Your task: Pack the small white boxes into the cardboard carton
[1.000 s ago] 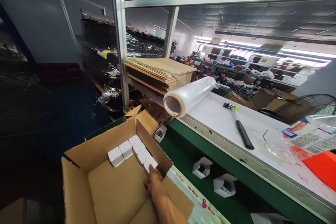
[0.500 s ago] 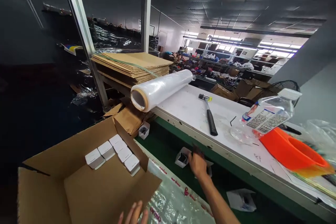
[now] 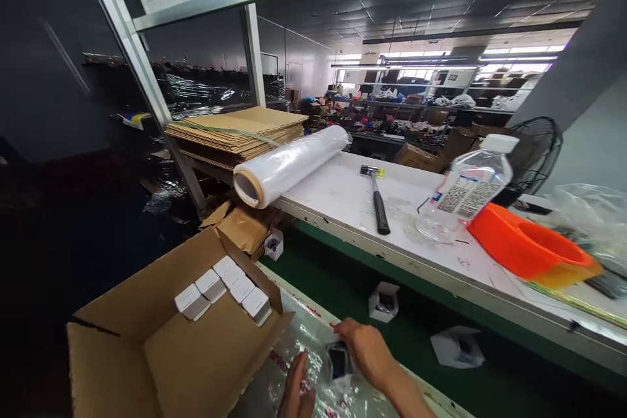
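Note:
My right hand (image 3: 367, 353) grips the right side of a small open white box (image 3: 341, 384) with something dark inside, over the plastic-covered surface. My left hand (image 3: 296, 388) is just left of that box, fingers stretched out, holding nothing. To the left stands a large open cardboard box (image 3: 191, 366), with several small closed white boxes (image 3: 241, 289) along its far inner walls. More open white boxes with dark contents rest on the green surface: one (image 3: 385, 302) beyond my right hand, one (image 3: 456, 347) farther right, and one (image 3: 273, 245) near the brown paper.
A white shelf (image 3: 323, 189) runs above the green surface. It carries a roll of clear film (image 3: 294, 166), a mallet (image 3: 378, 202), a clear plastic bottle (image 3: 473, 183) and an orange tape dispenser (image 3: 529, 245). Flat cardboard sheets (image 3: 240, 127) are stacked behind the roll.
My right hand has brought a small open white box from the green surface back toward me. My left hand has moved right from the cardboard box's edge to beside it. The view has shifted slightly.

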A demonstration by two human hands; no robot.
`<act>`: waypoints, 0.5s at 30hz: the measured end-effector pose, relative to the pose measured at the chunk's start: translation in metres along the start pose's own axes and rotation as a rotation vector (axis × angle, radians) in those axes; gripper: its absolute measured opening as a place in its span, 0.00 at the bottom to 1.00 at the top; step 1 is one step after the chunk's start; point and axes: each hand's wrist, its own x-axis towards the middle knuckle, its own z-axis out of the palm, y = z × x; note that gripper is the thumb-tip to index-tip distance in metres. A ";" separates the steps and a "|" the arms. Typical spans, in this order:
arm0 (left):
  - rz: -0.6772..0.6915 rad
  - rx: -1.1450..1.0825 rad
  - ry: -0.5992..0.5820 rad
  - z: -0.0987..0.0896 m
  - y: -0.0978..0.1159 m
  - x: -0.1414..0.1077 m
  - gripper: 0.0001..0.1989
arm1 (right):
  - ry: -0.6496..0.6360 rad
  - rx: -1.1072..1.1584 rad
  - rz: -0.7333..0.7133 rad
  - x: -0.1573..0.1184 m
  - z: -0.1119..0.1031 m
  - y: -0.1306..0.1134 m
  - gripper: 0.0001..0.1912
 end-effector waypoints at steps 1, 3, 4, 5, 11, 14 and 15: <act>-0.001 -0.066 0.007 0.004 -0.008 0.007 0.43 | 0.005 0.070 0.016 -0.007 0.012 -0.001 0.13; -0.036 -0.200 -0.019 0.012 -0.022 0.017 0.48 | 0.045 0.147 0.069 -0.018 0.036 0.001 0.11; -0.059 -0.243 -0.034 0.014 -0.027 0.020 0.49 | 0.073 0.153 0.101 -0.022 0.046 0.005 0.13; -0.070 -0.258 -0.037 0.015 -0.031 0.022 0.49 | 0.104 0.182 0.142 -0.026 0.056 0.010 0.17; -0.047 -0.177 -0.106 0.009 -0.028 0.024 0.39 | 0.304 0.879 0.474 -0.050 0.095 0.056 0.41; -0.066 -0.128 -0.079 0.012 -0.020 0.029 0.43 | 0.291 0.891 0.498 -0.053 0.105 0.068 0.39; -0.071 -0.116 -0.055 0.013 -0.018 0.031 0.44 | 0.295 0.885 0.496 -0.055 0.107 0.070 0.37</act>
